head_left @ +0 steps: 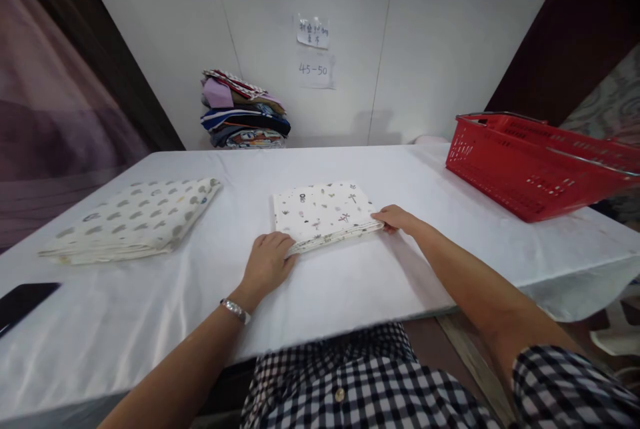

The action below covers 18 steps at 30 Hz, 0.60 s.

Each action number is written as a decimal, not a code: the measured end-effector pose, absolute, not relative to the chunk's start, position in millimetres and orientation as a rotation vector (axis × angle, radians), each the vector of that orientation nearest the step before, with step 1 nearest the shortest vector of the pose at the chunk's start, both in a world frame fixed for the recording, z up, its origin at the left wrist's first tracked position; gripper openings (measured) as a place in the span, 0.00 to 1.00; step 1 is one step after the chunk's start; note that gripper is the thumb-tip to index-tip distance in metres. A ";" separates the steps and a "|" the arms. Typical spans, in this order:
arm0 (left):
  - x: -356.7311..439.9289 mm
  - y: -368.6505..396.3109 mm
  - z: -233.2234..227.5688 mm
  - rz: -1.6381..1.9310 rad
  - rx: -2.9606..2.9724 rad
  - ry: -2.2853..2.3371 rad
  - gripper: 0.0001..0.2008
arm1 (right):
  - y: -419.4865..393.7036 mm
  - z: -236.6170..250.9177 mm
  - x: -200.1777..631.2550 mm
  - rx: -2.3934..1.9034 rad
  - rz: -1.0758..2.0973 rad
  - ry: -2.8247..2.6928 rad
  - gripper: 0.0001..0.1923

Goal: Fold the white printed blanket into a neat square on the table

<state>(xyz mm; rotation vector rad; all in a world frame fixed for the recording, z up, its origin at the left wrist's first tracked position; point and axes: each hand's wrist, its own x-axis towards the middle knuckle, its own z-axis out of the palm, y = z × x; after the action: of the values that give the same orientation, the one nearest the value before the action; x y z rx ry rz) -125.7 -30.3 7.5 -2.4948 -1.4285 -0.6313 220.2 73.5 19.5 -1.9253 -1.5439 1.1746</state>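
A folded white cloth with small printed figures [323, 210] lies flat in the middle of the white-covered table [350, 282]. My left hand [267, 262] grips its near left corner, fingers curled over the edge. At the near right corner my right hand [397, 217] pinches the edge of the same cloth. A watch sits on my left wrist.
A second folded cloth with grey spots [135, 217] lies at the left. A dark phone [23, 302] rests at the table's left edge. A red plastic basket [535, 162] stands at the right. A pile of folded clothes [243, 110] sits against the back wall.
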 end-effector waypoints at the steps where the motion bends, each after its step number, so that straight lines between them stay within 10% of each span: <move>1: -128.0 -30.0 7.9 -0.586 -2.493 -1.416 0.08 | 71.5 21.7 218.3 -1.924 1.177 -1.559 0.15; 18: -159.3 -22.2 5.0 -0.719 -2.515 -1.499 0.12 | 0.5 5.0 218.3 -1.506 0.711 -1.741 0.12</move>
<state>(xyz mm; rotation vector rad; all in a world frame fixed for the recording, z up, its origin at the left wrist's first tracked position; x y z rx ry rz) -159.3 -22.2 5.0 -2.5145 -1.4990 -0.7186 218.3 0.5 5.0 -1.5056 -1.7413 0.7108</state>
